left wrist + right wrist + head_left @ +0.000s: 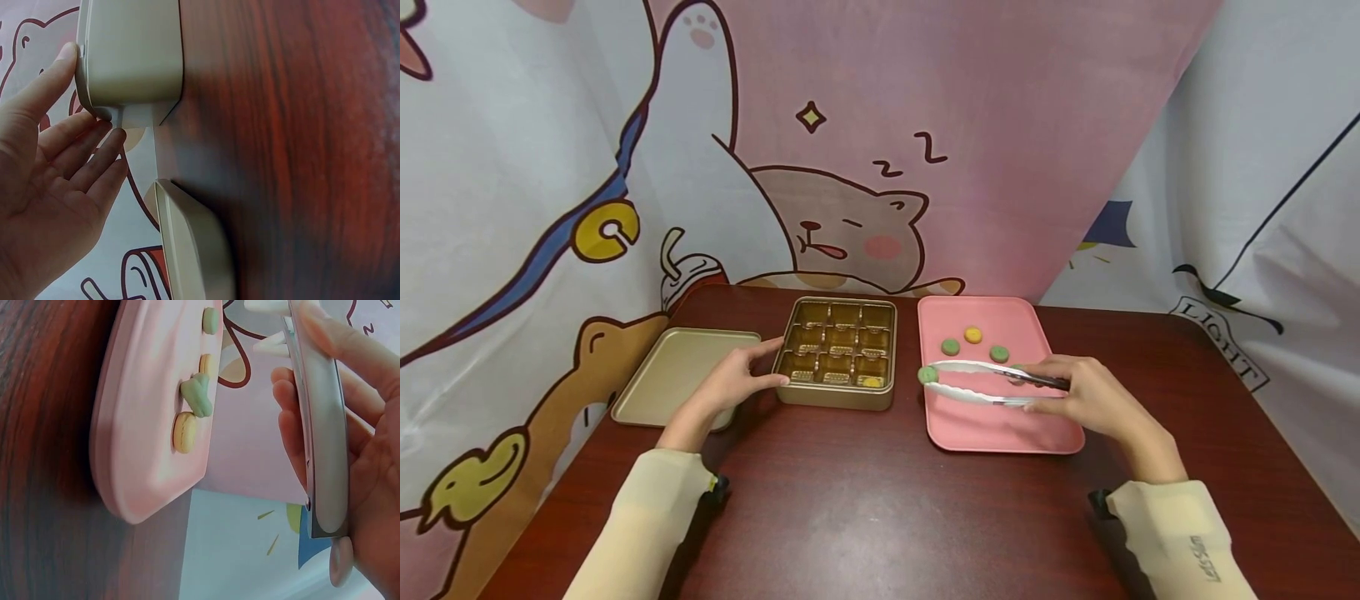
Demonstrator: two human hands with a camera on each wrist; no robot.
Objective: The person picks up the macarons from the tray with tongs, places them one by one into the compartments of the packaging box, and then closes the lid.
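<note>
My right hand (1093, 396) grips metal tongs (328, 444) with white tips. Between those tips is a green macaron (928, 375), over the left edge of the pink tray (1000, 425). On the tray lie a yellow macaron (973, 334) and two green macarons, one on the left (951, 347) and one on the right (999, 353); another piece is partly hidden by the tongs. My left hand (736, 381) holds the left front corner of a gold box (835, 398), its thumb at the rim. A yellow piece (871, 383) sits in the box's front right compartment.
A shallow gold lid (681, 371) lies left of the box, partly under my left forearm. Everything stands on a dark red-brown wooden table (865, 508). A printed cloth (985, 150) with cartoon animals hangs behind the table and along its sides.
</note>
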